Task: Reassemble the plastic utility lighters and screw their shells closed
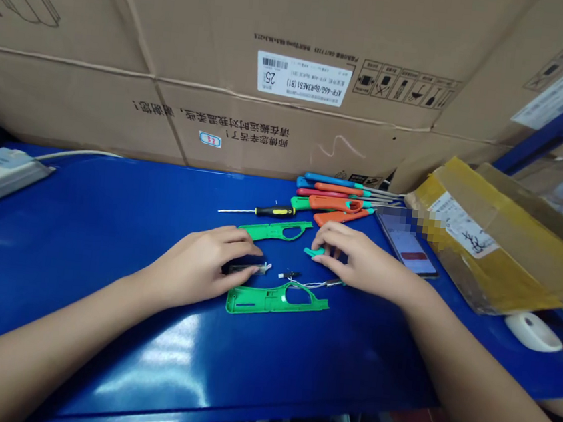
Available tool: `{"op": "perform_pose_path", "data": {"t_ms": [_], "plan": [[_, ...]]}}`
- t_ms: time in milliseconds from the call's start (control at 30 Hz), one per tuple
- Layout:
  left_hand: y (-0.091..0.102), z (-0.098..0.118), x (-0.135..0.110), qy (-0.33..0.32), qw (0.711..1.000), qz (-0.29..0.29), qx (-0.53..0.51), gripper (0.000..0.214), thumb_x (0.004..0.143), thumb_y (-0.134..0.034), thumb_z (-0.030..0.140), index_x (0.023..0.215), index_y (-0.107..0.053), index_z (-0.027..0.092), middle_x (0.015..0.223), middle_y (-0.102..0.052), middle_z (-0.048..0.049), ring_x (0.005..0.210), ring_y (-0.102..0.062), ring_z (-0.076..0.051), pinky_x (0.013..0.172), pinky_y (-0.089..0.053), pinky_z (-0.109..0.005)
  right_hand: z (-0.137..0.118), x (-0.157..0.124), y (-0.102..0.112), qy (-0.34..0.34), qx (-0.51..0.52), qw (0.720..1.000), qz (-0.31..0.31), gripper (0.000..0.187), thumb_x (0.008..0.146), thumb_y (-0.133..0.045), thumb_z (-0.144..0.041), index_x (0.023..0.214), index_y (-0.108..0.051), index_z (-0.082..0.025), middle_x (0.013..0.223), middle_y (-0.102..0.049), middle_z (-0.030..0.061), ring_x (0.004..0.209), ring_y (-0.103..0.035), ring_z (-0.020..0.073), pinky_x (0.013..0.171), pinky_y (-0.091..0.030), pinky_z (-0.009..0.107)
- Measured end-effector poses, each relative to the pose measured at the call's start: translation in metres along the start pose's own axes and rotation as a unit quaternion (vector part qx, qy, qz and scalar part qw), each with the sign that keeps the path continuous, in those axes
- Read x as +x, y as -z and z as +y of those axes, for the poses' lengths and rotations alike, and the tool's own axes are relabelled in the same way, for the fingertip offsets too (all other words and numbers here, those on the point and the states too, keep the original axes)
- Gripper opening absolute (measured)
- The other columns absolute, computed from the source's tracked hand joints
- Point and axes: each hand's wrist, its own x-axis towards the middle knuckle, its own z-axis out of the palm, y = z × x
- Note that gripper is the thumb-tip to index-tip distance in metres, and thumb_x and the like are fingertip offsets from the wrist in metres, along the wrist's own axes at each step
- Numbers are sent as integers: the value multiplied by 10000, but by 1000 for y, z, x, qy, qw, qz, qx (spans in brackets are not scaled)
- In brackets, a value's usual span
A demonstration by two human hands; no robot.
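My left hand [208,260] is closed around a small clear lighter fuel tank [259,269], whose nozzle end pokes out past the fingertips. A small teal plastic piece [313,252], shaped like a trigger, is pinched in my right hand [345,252]. Between the hands lies a black igniter part [289,275] with thin white wires [314,284]. Two green lighter shell halves rest on the table: the near half [251,303] lies with its inside up below my left fingers, and the far half [269,230] is partly behind that hand.
Several coloured stick lighters [332,203] lie piled at the back, beside a black-and-yellow screwdriver [274,211]. A phone [406,243], an opened yellow-taped box [503,248] and a white mouse [534,331] are on the right. A power strip [4,172] sits left; large cartons [218,43] wall the back.
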Motion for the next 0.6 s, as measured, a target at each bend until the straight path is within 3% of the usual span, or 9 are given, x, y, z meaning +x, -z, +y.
{"op": "perform_pose_path", "data": {"t_ms": [133,267,400,600], "plan": [[-1,8,0,13,997,65,-51,257,997,-549,348,1137,-726,226,1074,-722,-65,1018,-669,-218,887,-542,-336,-17,1,-10,53,41,993,96,48,948,-630,-202,995,-623,-199,1003,-610,55,863,-599,156,770,-511,292],[-1,21,-1,27,990,84,-107,246,984,-584,337,1159,-714,222,1073,-722,-61,1005,-661,-201,892,-541,-319,-31,-1,-23,91,30,989,111,69,974,-598,-217,1039,-621,-212,1037,-608,61,929,-611,169,826,-518,312],[-3,21,-2,5,996,59,-70,234,985,-577,313,1141,-723,219,1082,-724,-72,1015,-637,-224,890,-528,-360,-28,-1,-29,62,0,992,111,71,978,-566,-193,1029,-614,-205,1050,-603,75,946,-618,184,838,-529,331],[-8,10,-3,-9,997,29,-65,219,990,-568,287,1103,-741,214,1069,-719,-74,993,-622,-221,890,-518,-373,-8,2,-18,4,-54,994,97,116,918,-559,-107,967,-614,-198,1060,-576,91,954,-632,215,854,-542,375]]}}
